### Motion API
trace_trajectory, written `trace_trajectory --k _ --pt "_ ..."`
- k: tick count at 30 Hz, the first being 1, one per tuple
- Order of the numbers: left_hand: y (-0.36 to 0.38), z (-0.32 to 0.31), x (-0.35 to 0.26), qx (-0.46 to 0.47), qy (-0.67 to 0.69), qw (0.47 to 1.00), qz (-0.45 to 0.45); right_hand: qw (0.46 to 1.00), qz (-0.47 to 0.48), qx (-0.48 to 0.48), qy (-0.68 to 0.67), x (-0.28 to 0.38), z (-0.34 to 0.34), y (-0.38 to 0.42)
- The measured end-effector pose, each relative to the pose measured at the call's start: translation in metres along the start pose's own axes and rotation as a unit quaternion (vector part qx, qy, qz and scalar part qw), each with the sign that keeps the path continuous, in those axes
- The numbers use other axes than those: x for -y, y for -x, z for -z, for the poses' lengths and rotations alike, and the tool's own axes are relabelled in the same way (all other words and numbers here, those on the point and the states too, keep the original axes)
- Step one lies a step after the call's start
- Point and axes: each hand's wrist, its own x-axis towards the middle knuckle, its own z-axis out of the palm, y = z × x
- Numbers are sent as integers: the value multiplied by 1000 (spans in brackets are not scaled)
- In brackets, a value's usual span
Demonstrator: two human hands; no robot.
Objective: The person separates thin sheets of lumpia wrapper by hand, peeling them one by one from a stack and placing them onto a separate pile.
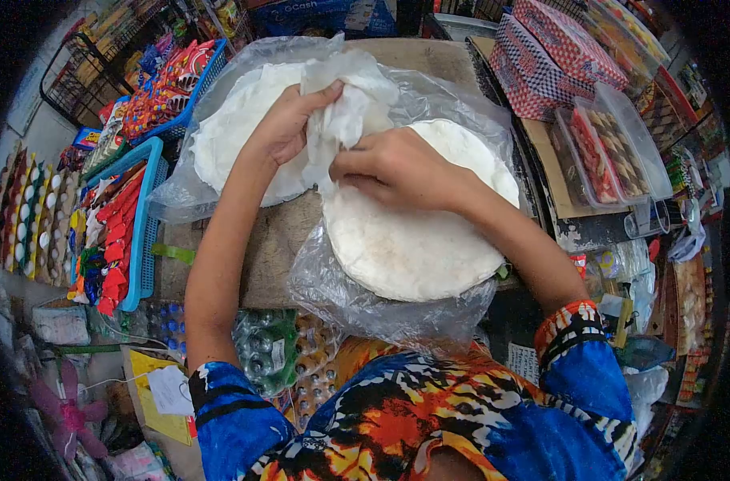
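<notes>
A thin white spring roll wrapper (345, 104) hangs crumpled and lifted between my two hands. My left hand (289, 124) grips its upper left edge, thumb pressed on the sheet. My right hand (401, 168) has its fingers curled and pinched at the sheet's lower edge, just above a thick round stack of wrappers (413, 248). That stack lies on a clear plastic bag (341, 297). To the left, a second pile of wrappers (245, 120) rests flat on another clear plastic sheet (173, 196). The fingertips of my right hand are partly hidden.
Beneath lies a worn wooden board (253, 248). Blue baskets of packets (153, 224) stand at left, beside egg trays (36, 216). Checkered boxes (541, 64) and a clear plastic container (605, 152) sit at right. A pink fan (68, 413) is at lower left.
</notes>
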Motion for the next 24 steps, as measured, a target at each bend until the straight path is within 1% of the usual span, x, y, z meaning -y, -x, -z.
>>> trace_trajectory --k 2,3,5,6,8,9,11,12,14,15,17,18,19,21,22,23,24 --pt "1 2 -3 -1 54 998 -39 993 -38 -101 -38 -4 -9 -1" --pt "1 3 -3 -2 55 998 -39 994 -38 -100 -38 -5 -11 -2" --pt "1 5 -4 1 62 996 -70 985 -45 -158 -54 -6 -13 -5" --pt "0 6 -5 0 63 995 -71 985 -44 -157 -53 -6 -13 -6" --pt "-1 8 -6 -2 97 992 -75 977 -51 -185 -87 -5 -12 -8" --pt "-3 11 -6 -3 98 992 -76 978 -50 -184 -87 -3 -11 -9" --pt "-6 17 -8 23 144 984 -106 967 -80 -166 -175 2 -7 -11" --pt "-5 19 -10 22 143 984 -108 967 -78 -166 -175 6 -3 -14" --pt "-3 21 -15 70 199 970 -125 927 -145 -160 -306 15 6 -21" --pt "-4 25 -16 70 198 970 -125 927 -145 -161 -306 18 10 -25" --pt "-5 33 -21 180 290 929 -140 927 -112 -150 -324 23 16 -33" --pt "-3 34 -25 202 311 917 -145 929 -103 -144 -324 25 17 -38" --pt "0 34 -29 204 311 917 -145 929 -103 -146 -323 28 17 -41" --pt "6 38 -37 242 325 896 -180 927 -85 -132 -342 32 19 -48" --pt "9 39 -42 278 331 882 -187 927 -85 -132 -341 33 18 -51" --pt "11 49 -45 278 331 882 -188 909 -73 -132 -390 33 17 -55" --pt "13 66 -47 204 311 902 -221 888 -61 -131 -437 33 16 -58"
